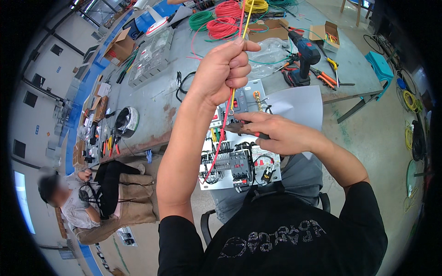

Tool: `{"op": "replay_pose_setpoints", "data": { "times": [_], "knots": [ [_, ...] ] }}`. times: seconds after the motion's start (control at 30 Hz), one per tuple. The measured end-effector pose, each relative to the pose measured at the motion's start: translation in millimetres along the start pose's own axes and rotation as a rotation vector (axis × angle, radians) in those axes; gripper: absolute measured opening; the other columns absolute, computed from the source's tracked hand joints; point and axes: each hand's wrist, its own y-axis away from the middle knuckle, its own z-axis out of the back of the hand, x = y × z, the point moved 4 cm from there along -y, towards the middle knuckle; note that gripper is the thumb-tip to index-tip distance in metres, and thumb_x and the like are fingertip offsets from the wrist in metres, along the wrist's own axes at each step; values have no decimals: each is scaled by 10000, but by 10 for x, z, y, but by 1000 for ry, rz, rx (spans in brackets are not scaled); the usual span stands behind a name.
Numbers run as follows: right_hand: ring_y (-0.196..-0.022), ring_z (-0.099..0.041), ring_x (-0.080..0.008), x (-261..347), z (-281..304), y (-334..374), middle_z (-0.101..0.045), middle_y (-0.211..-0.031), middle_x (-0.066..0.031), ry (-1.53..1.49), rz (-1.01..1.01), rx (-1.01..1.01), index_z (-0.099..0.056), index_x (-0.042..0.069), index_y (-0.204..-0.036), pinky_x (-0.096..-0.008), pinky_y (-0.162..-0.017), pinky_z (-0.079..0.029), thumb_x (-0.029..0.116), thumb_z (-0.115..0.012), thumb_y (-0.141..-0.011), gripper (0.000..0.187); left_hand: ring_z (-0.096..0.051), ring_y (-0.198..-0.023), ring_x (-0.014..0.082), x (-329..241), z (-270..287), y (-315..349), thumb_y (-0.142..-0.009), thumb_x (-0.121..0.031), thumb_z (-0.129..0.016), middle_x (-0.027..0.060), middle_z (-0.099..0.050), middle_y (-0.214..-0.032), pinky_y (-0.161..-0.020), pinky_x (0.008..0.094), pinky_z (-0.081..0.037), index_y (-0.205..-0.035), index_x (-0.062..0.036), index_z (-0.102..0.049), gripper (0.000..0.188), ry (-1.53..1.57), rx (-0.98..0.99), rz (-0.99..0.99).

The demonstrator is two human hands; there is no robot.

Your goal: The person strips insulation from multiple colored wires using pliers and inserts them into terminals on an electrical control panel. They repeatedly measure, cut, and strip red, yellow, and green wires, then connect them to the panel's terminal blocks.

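My left hand (225, 71) is raised above an electrical panel (212, 186), its fingers closed round a red wire (225, 117) and a yellow wire (248, 20). Both wires run up past the fist and hang below it. The red one continues down to the panel's lower left. Lower and to the right, my right hand (285, 133) grips pliers (235, 128) with dark jaws and red-and-black handles. Those jaws are at the red wire; whether they bite on it I cannot tell. On the panel are a grey breaker (240, 105), a dark contactor (240, 164) and bundled black wires.
On the metal table (156, 103) lie red wire coils (222, 28), a green coil (201, 20), a cordless drill (301, 57), orange-handled hand tools (325, 79) and a small cardboard box (330, 42). Another person (76, 202) sits at the left, handling black cables.
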Motion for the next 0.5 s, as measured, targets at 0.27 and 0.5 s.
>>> {"op": "replay_pose_setpoints", "data": {
  "times": [0.27,0.5],
  "knots": [
    [-1341,-467,-393,47,16,-11,-387,-1554,-217,28,-66,44,-568,45,-1341,-444,-1098,-409,-6,-597,-840,505,-250,-497,5,8,21,-6,-1088,-252,-458,-86,-335,-639,-401,186,-197,-1185,52,-573,339,-7,-4,-6],
    [-1282,-527,-366,-17,-12,-23,-528,-1402,-181,32,-57,-5,-636,20,-1231,-445,-1066,-446,74,-641,-896,338,-251,-499,7,16,29,-22,-1086,-257,-467,-86,-335,-639,-404,186,-200,-1185,50,-574,340,1,-5,-1]
  ]
}}
